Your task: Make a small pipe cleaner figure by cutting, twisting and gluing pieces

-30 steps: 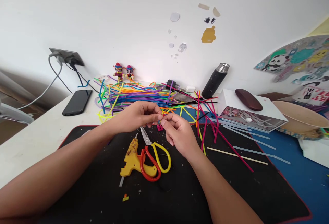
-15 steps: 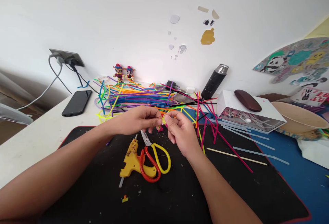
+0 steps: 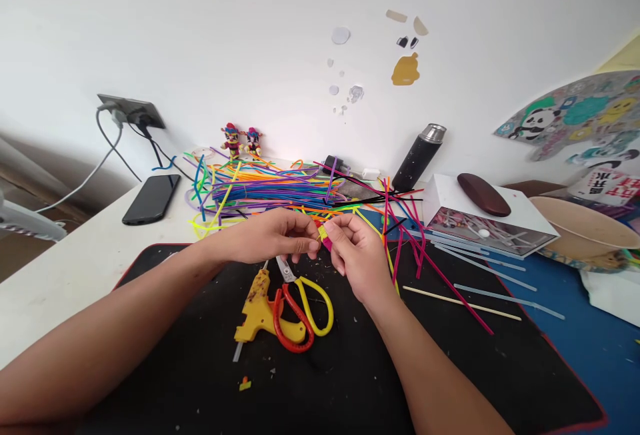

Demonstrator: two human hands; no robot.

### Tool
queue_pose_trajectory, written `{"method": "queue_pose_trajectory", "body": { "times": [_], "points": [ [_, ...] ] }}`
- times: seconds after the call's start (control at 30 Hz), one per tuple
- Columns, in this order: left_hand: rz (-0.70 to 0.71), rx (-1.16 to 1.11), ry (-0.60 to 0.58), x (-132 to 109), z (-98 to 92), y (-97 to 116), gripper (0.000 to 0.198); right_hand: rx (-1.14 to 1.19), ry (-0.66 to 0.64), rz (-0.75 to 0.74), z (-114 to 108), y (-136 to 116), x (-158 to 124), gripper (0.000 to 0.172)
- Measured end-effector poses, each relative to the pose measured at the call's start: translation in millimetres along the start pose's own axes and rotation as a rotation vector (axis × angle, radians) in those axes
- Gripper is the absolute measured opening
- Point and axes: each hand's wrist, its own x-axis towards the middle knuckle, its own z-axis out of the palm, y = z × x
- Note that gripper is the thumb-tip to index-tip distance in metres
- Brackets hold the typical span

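My left hand and my right hand meet above a black mat, fingers pinched together. Between the fingertips sits a small yellow and pink piece of pipe cleaner; both hands are closed on it. Just below the hands lie a yellow glue gun and scissors with one red and one yellow handle. Behind the hands spreads a heap of coloured pipe cleaners.
A black phone lies at the left; a socket with cables is on the wall. A black flask, a white box carrying a dark case, loose pink pipe cleaners, a wooden stick and two small figures stand around.
Both hands have shifted slightly and the right fingers have turned over the small piece, so its yellow and pink end now shows between the fingertips.
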Motion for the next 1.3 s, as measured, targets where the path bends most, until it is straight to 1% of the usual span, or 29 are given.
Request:
{"method": "queue_pose_trajectory", "body": {
  "times": [0.13, 0.27, 0.33, 0.43, 0.53, 0.6, 0.73, 0.83, 0.9, 1.03, 1.13, 1.3],
  "points": [
    [0.002, -0.023, 0.059, -0.2, -2.9, -1.1, 0.033, 0.011, 0.010, -0.006, 0.0, -0.1, 0.8, 0.038],
    [0.021, -0.062, 0.192, 0.1, -5.7, -2.4, 0.039, 0.008, 0.008, 0.001, 0.0, 1.2, 1.9, 0.036],
    [0.027, -0.036, 0.262, 1.2, -6.1, -3.0, 0.042, -0.009, -0.021, 0.030, 0.8, 2.4, 1.5, 0.035],
    [0.045, 0.053, 0.350, 3.5, -6.4, -3.7, 0.045, -0.035, -0.097, 0.078, 3.1, 3.4, 0.0, 0.034],
    [0.086, 0.128, 0.388, 5.1, -6.6, -4.5, 0.045, -0.043, -0.163, 0.100, 4.6, 2.9, -1.2, 0.034],
    [0.095, 0.155, 0.389, 5.3, -6.2, -5.0, 0.045, -0.037, -0.174, 0.105, 4.3, 2.4, -1.2, 0.036],
    [0.089, 0.151, 0.362, 5.5, -2.3, -5.3, 0.046, -0.001, -0.153, 0.113, 3.0, 2.5, -0.2, 0.039],
    [0.112, 0.159, 0.359, 6.4, 1.8, -4.7, 0.045, -0.009, -0.191, 0.132, 3.0, 2.8, 0.1, 0.040],
    [0.115, 0.110, 0.337, 6.7, 2.8, -4.1, 0.047, -0.023, -0.212, 0.141, 3.2, 2.6, 0.0, 0.039],
    [0.080, -0.021, 0.265, 5.6, -1.3, -4.6, 0.052, -0.024, -0.187, 0.129, 2.3, 2.0, -0.1, 0.036],
    [0.063, -0.058, 0.244, 4.9, -5.9, -7.7, 0.049, -0.014, -0.166, 0.124, 1.8, 1.9, -0.5, 0.036],
    [0.068, -0.082, 0.204, 4.6, -7.6, -9.0, 0.043, -0.023, -0.180, 0.137, 3.8, 0.6, -2.2, 0.037]
  ]
}}
